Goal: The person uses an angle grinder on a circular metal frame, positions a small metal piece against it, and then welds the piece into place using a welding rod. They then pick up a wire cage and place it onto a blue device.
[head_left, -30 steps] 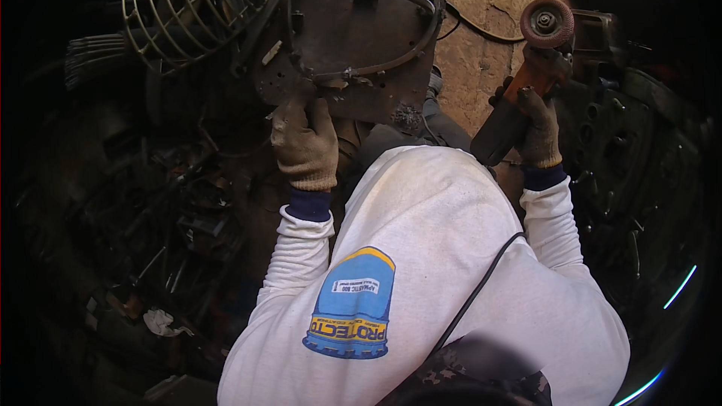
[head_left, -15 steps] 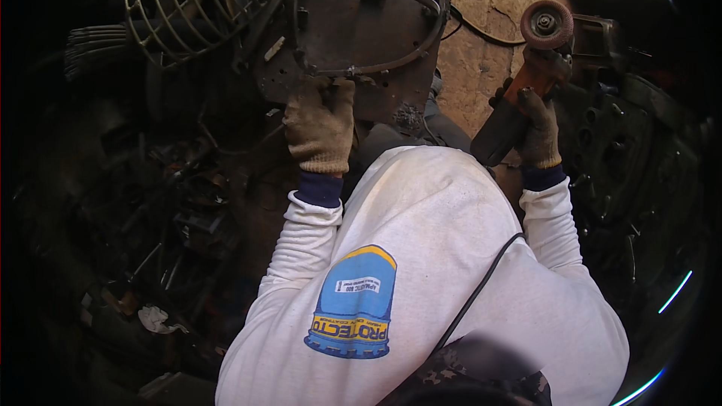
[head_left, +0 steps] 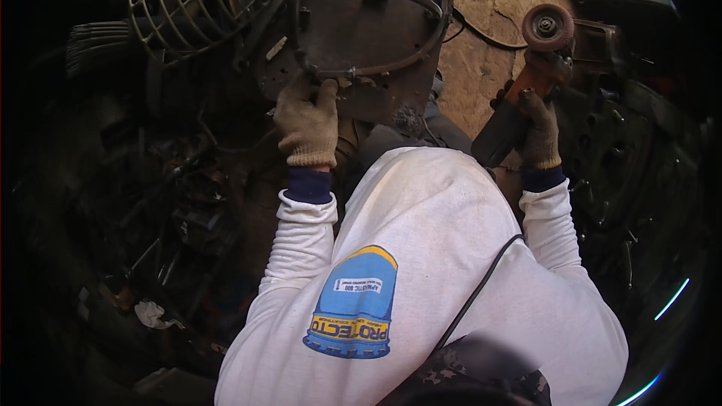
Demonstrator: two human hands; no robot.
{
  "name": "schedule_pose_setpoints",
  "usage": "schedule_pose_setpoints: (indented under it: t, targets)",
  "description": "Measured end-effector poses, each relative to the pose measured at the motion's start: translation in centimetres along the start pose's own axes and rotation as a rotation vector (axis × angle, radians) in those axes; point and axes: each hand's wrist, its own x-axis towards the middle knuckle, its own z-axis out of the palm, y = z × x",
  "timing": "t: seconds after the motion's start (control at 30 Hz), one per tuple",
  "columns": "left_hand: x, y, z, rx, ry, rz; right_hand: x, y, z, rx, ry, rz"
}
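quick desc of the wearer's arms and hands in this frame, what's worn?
Both hands wear tan knit work gloves, soiled, with ribbed cuffs: left hand, right hand. A dark navy cuff shows at each wrist below the glove. Both arms are in long white sleeves, slightly creased. A blue and yellow printed patch sits on the white shirt, and a thin black cable runs across it.

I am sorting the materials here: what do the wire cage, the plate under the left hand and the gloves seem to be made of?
Wire cage: bent metal rods, dull and unpainted.
Plate: probably steel, brown and rusty-looking, with a rod frame on it.
Gloves, left hand and right hand: knitted fabric, tan and soiled, with ribbed cuffs.
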Motion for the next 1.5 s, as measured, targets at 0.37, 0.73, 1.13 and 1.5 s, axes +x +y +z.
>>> schedule_pose_setpoints:
  t: [0.37,0.73,1.13,1.5]
  targets:
    - [-0.3,-1.9,1.3,-0.065,0.067,-0.137,0.8,-0.4,-0.4,0.015,0.005,0.007]
    - [-1.3,-0.4,1.4,-0.394,0.150,-0.212,2.5,-1.2,-1.9,0.013,-0.064,0.076]
    - [-0.7,0.8,2.5,-0.563,0.256,-0.363,3.5,-1.8,-2.6,0.012,-0.062,0.074]
    - [-0.7,0.3,2.3,-0.496,0.243,-0.339,3.7,-2.1,-2.5,0.016,-0.031,0.089]
